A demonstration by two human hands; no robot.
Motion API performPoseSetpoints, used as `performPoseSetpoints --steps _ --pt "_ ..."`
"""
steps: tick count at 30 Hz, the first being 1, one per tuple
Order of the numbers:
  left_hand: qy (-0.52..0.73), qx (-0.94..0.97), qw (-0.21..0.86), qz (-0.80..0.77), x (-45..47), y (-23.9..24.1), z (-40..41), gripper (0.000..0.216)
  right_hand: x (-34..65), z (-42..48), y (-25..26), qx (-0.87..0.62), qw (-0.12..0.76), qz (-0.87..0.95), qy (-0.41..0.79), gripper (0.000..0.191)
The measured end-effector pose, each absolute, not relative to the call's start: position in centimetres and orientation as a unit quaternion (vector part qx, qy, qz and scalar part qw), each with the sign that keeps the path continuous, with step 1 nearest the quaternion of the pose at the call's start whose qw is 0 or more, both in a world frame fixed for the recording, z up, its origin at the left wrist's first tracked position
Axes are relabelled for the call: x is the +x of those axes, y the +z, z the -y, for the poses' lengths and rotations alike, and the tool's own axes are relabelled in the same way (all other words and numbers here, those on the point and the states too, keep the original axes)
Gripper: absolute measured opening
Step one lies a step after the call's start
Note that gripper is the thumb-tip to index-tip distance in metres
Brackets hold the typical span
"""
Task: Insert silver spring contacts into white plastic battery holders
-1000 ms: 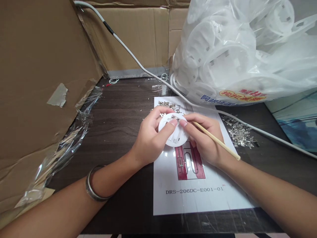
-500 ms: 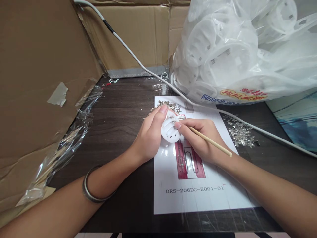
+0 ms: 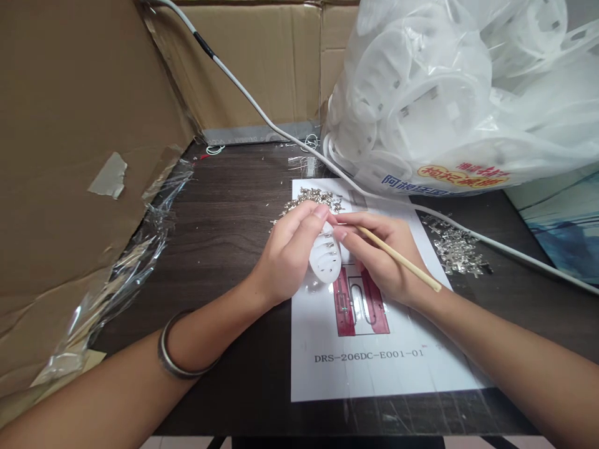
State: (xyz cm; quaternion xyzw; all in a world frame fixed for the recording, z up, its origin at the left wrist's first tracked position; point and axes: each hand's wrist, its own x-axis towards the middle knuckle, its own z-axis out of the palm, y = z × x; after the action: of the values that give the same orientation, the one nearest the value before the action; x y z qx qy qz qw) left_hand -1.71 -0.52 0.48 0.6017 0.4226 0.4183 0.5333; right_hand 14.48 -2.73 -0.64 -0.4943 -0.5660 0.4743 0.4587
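Note:
My left hand (image 3: 294, 249) is closed on a round white plastic part (image 3: 324, 260), its thumb on the upper rim. Small metal clips (image 3: 330, 245) sit in slots across the part's face. My right hand (image 3: 379, 249) grips a thin wooden stick (image 3: 397, 259) that slants back over the palm. Its thumb and forefinger meet at the upper right edge of the white part, where the stick's front end is hidden. Just behind my left hand lies a heap of small metal pieces (image 3: 306, 198). Under both hands is a printed sheet (image 3: 322, 380) with a red and black drawing.
A big clear bag of white plastic parts (image 3: 430, 106) stands at the back right. A second pile of metal clips (image 3: 456, 249) lies right of the sheet. A white cable (image 3: 262, 115) crosses diagonally above the table. Cardboard walls (image 3: 243, 68) enclose the back and left.
The white part has tilted and turned in my left hand, its lower end now a little lower. My right fingertips have moved up slightly to its upper edge, stick still held.

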Motion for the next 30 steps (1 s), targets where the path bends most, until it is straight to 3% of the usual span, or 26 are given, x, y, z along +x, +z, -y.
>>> performPoseSetpoints --steps 30 --pt "0.372 0.638 0.543 -0.399 -1.91 0.3 1.23 0.052 15.48 2.22 0.24 -0.416 0.381 0.619 0.547 0.015"
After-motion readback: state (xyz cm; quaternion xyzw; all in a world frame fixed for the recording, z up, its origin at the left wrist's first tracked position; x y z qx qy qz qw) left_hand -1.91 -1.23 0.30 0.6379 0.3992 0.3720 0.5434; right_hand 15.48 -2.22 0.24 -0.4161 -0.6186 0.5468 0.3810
